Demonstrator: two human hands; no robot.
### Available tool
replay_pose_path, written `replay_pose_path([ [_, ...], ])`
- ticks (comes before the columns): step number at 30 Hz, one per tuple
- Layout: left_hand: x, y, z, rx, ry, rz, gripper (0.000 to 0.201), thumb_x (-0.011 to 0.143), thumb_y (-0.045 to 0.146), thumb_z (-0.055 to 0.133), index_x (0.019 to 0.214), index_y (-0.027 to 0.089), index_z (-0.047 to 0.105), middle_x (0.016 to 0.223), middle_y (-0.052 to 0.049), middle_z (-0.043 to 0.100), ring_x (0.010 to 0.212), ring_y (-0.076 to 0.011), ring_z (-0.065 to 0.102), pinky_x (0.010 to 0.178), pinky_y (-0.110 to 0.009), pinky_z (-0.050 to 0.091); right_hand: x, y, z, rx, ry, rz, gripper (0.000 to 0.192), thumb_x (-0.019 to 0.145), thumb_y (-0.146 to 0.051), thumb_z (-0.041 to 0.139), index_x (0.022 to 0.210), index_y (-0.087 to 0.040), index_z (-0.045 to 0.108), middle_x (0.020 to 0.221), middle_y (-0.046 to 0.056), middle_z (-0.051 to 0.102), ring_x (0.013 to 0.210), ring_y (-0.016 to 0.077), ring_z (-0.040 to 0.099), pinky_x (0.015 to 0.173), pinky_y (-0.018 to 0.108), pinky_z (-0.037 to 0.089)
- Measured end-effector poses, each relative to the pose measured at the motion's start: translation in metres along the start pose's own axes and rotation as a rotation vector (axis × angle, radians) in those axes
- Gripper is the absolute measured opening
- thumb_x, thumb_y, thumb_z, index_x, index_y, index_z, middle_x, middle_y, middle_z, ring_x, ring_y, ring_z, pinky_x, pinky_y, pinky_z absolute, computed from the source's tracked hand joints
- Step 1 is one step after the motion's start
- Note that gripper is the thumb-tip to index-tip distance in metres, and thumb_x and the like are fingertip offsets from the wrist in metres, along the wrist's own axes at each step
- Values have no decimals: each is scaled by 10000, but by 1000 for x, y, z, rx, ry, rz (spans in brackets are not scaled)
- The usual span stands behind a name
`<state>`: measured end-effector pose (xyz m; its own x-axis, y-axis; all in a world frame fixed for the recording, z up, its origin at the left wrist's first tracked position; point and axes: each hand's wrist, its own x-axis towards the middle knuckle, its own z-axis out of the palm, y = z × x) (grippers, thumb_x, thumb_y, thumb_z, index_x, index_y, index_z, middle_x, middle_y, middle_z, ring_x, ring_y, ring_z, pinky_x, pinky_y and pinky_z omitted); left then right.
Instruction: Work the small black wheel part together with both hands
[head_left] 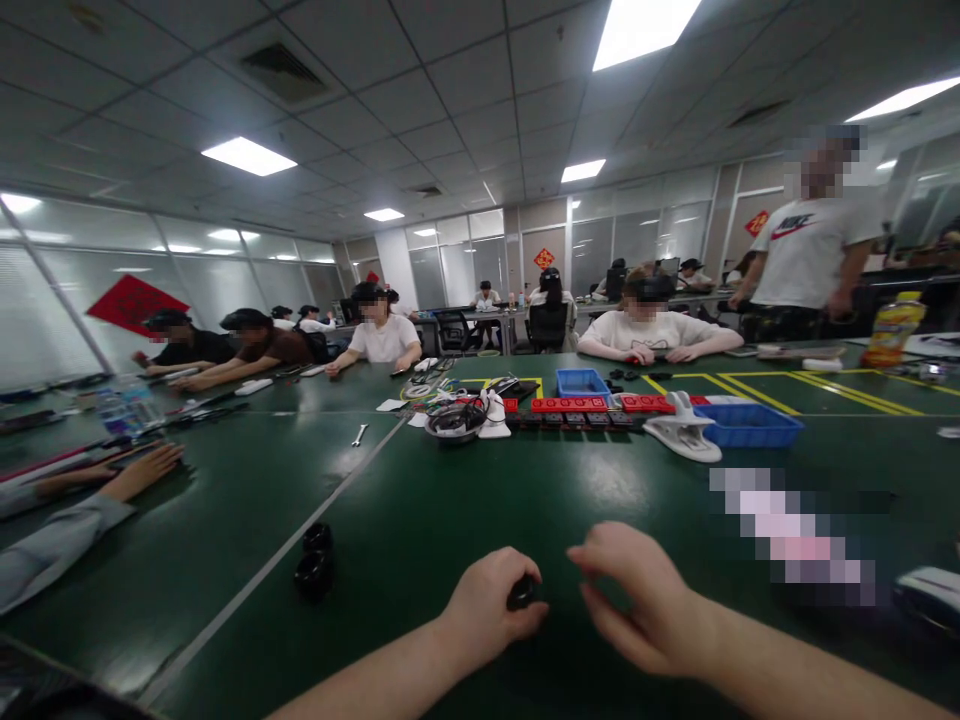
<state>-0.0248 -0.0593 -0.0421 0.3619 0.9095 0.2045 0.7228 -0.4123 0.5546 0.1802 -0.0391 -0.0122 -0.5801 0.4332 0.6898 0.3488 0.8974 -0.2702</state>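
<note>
My left hand is curled around a small black round piece, its thumb and fingers closed on the sides. The fingers hide much of that piece, and I cannot make out its exact kind. To the right of it, my right hand is held over the green table with thumb and fingers curved and apart, nothing between them. Farther left on the table two shiny black round pieces sit close together, similar in colour to the held one.
A wrench lies ahead to the left. Beyond my hands are a red and black power strip row, a white clamp, blue trays and tangled cables. A co-worker's hands rest at left; others sit opposite.
</note>
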Motion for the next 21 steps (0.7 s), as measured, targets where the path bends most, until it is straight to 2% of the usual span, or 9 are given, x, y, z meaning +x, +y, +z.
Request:
replay_pose_path([
  [1, 4, -2, 2, 24, 1, 12, 210, 689, 275, 594, 880, 198, 555, 817, 3, 549, 749, -142, 499, 670, -240, 394, -1, 5, 7, 18, -12, 15, 231, 828, -263, 454, 1040, -190, 512, 892, 49, 585, 773, 141, 555, 695, 305, 476],
  [3, 13, -4, 5, 43, 1, 27, 229, 676, 266, 603, 888, 199, 546, 829, 2, 545, 756, -144, 501, 673, -242, 400, -4, 18, 21, 73, -40, 134, 261, 798, -209, 445, 1056, -191, 478, 792, 33, 583, 703, 137, 556, 645, 284, 477],
  [6, 31, -3, 12, 18, 16, 68, 305, 666, 250, 608, 948, 199, 504, 897, -8, 529, 803, -153, 502, 700, -257, 412, -6, 35, 35, 175, -49, 407, 275, 811, -223, 409, 1084, -186, 423, 788, 23, 563, 682, 133, 549, 618, 278, 477],
  [8, 44, 0, 18, -22, 31, 90, 361, 660, 238, 606, 988, 199, 459, 942, -18, 505, 825, -160, 498, 715, -274, 421, -7, 43, 38, 204, -20, 474, 272, 818, -260, 403, 1080, -187, 418, 827, 33, 558, 702, 139, 542, 638, 291, 474],
  [12, 62, 2, 29, -143, 43, 105, 416, 640, 188, 587, 999, 194, 376, 992, -36, 443, 863, -170, 488, 739, -312, 433, -6, 46, 39, 158, -1, 452, 358, 753, -313, 500, 1077, -183, 424, 955, 69, 544, 804, 171, 534, 705, 319, 464],
  [16, 63, -2, 31, -319, 0, 119, 578, 584, 157, 626, 1066, 193, 308, 1050, -52, 410, 924, -177, 479, 803, -328, 427, -3, 43, 42, 85, -14, 441, 409, 693, -314, 574, 1054, -181, 435, 963, 74, 544, 847, 186, 529, 735, 335, 455],
  [19, 61, -7, 25, -383, -67, 103, 692, 571, 138, 633, 1149, 193, 258, 1096, -70, 405, 970, -185, 469, 844, -330, 412, 0, 44, 44, 93, -66, 392, 320, 699, -283, 582, 987, -190, 478, 933, 63, 550, 851, 180, 525, 742, 333, 450],
  [21, 63, -11, 22, -319, -72, 85, 691, 563, 175, 657, 1152, 200, 298, 1117, -74, 402, 1009, -207, 441, 875, -354, 387, 1, 45, 43, 96, -78, 363, 230, 721, -251, 557, 936, -192, 503, 924, 61, 548, 865, 177, 520, 750, 331, 448],
])
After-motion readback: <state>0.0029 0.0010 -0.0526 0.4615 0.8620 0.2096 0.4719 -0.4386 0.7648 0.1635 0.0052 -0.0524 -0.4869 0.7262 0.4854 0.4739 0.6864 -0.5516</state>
